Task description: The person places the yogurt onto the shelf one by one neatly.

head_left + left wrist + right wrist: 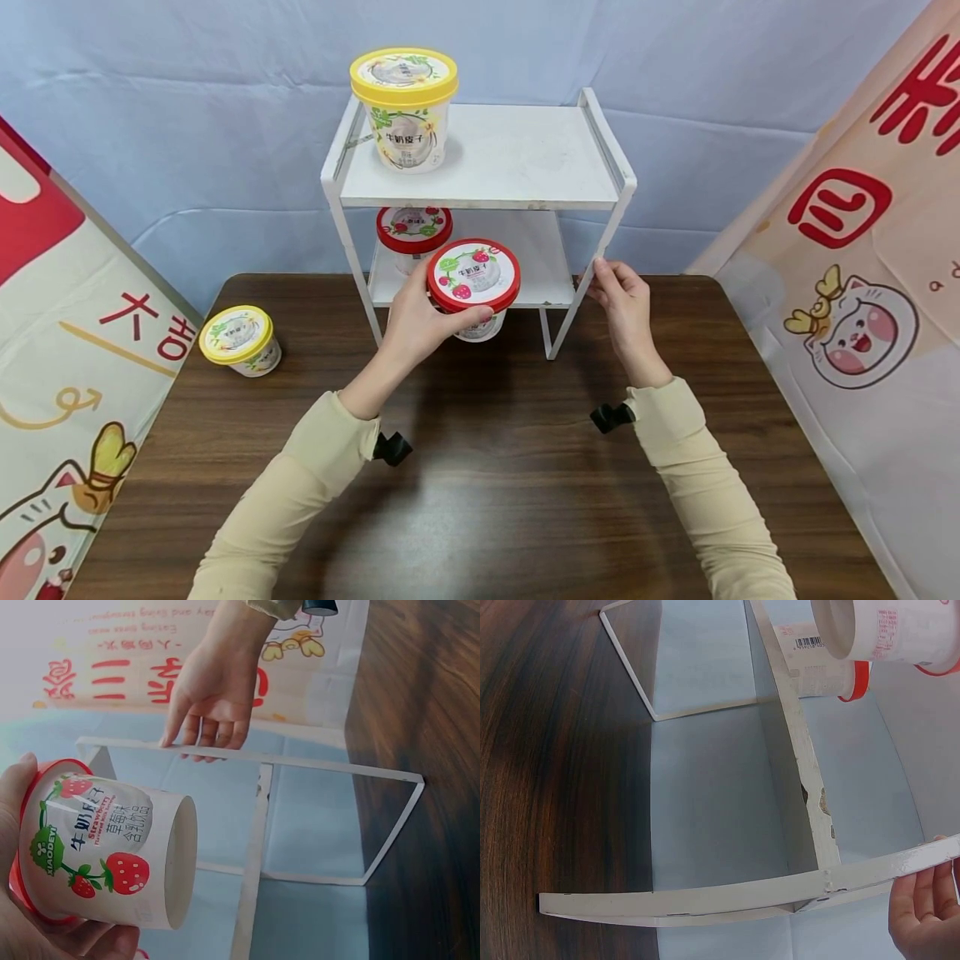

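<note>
Your left hand (pixel 418 321) curls round the red-lidded tub (pixel 474 275), thumb along the lid rim and fingertips against the wall. Your right hand (pixel 622 304) pinches the right upright (pixel 611 229) of the white rack (pixel 525 202), which stands toward the back edge of the surface (pixel 487 433).

The tub is off the surface, roughly upright, just in front of the lower shelf's (pixel 534 258) front edge.

Expect it to be fairly light for one hand, though you can't tell how full it is. The walls are probably thin and may dent if you squeeze; the smooth sides could slip. Hold it best round the upper wall just under the lid, since the lid alone might pop off.

It is a white cup narrowing to its base, with strawberries, green leaves, a pale round patch and the word "Strawberry" on the side; the white lid top repeats the strawberries inside a red rim.

Another red-lidded tub (pixel 412 225) stands near the lower shelf's left edge, a yellow-lidded tub (pixel 406 117) near the top shelf's left edge, and a smaller-looking yellow one (pixel 242 337) by the surface's back-left corner.
</note>
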Tool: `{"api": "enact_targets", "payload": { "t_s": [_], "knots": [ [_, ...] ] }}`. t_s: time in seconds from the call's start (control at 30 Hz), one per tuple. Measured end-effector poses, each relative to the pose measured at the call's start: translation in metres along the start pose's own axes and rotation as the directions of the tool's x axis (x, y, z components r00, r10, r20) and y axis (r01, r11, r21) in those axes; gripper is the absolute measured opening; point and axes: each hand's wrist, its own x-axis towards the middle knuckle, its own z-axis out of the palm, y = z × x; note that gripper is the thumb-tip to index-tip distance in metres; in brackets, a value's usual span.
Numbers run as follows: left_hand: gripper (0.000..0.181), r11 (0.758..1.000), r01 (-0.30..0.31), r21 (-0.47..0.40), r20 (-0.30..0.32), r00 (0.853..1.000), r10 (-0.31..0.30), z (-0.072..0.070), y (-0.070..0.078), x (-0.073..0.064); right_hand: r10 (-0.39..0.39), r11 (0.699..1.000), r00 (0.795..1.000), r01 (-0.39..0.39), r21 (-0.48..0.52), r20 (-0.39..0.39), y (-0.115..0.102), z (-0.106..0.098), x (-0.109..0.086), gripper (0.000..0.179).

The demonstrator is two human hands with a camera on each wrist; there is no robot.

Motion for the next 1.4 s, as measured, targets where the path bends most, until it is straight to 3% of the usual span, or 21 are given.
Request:
{"api": "enact_targets", "payload": {
  "t_s": [0.53,1.0,1.4],
  "knots": [
    [0.085,0.999,-0.014,-0.049,0.0,1.0,0.014,0.006,0.006,0.012,-0.005,1.0,1.0,0.005,-0.014,0.002,0.0,0.0,0.0,0.016],
    [0.082,0.997,-0.038,-0.067,-0.036,0.999,0.035,0.016,0.005,0.024,-0.008,1.0,1.0,0.008,-0.015,0.008,0.0,0.001,-0.001,0.016],
    [0.087,0.999,0.006,-0.037,-0.037,0.999,-0.007,0.027,0.004,0.039,-0.006,1.0,1.0,0.006,-0.024,0.007,0.001,0.0,0.0,0.016]
  ]
}}
